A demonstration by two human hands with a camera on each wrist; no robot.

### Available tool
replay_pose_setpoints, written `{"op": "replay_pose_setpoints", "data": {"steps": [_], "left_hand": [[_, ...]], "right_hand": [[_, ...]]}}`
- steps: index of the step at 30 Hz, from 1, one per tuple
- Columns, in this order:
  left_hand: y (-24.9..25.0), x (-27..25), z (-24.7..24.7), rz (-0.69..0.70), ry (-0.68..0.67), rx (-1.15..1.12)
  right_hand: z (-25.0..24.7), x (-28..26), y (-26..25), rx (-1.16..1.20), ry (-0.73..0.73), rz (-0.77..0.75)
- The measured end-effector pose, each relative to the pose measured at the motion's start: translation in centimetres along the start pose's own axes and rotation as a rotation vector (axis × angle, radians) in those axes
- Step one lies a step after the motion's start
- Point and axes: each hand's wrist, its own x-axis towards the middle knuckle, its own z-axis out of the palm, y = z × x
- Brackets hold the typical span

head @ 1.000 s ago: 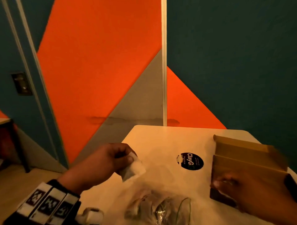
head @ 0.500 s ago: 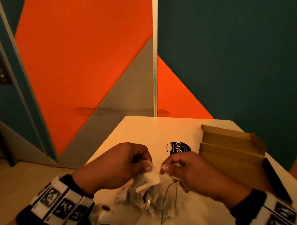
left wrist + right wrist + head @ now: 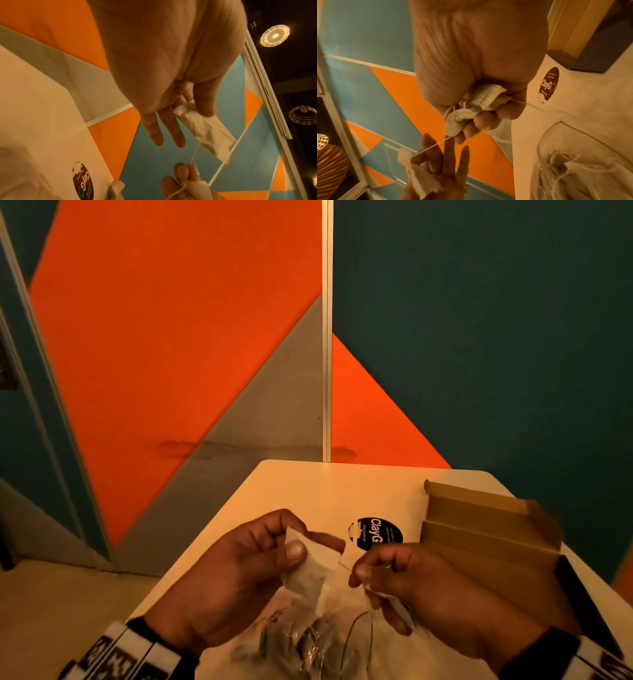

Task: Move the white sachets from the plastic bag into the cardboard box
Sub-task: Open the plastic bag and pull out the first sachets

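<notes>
Above the plastic bag (image 3: 308, 642), the left hand (image 3: 236, 570) pinches one white sachet (image 3: 313, 570) while the right hand (image 3: 428, 587) clutches crumpled sachets (image 3: 477, 105) — a taut thread (image 3: 435, 145) joins them, probably needing untangling before boxing in the cardboard box (image 3: 486, 529).

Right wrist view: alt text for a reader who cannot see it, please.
The right hand grips crumpled white sachets, and a thin string runs to another sachet in the left hand. A clear plastic bag holds more.
</notes>
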Motion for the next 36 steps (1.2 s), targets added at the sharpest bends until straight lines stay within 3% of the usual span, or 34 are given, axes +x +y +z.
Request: {"op": "replay_pose_setpoints", "data": {"steps": [4,7,10,12,17,22,28,33,36], "left_hand": [[-0.9,0.2,1.0,0.008,0.125,-0.037],[-0.9,0.1,1.2,0.001,0.283,0.012],[-1.0,0.2,1.1,-0.031,0.481,0.239],[-1.1,0.1,0.9,-0.036,0.530,0.452],[-2.0,0.1,0.3,-0.076,0.507,0.844],[-2.9,0.6,0.8,-0.126,0.507,0.919],[-2.9,1.1,3.4,-0.080,0.368,0.926],[-3.2,1.6,3.8,-0.006,0.422,1.041],[-3.1,1.6,3.6,-0.012,0.446,0.993]], "right_hand": [[-0.1,0.1,0.5,0.050,-0.057,0.021],[-0.4,0.4,1.0,0.215,-0.030,0.072],[-0.9,0.7,1.8,0.297,0.043,0.101],[-1.1,0.7,2.1,0.264,0.110,0.098],[-0.6,0.7,2.2,0.251,0.212,0.043],[0.4,0.7,2.5,0.255,0.258,0.010],[1.4,1.1,2.5,0.199,0.234,-0.038],[1.6,1.3,2.7,0.112,0.202,-0.017],[1.2,1.1,2.5,0.058,0.163,0.032]]}}
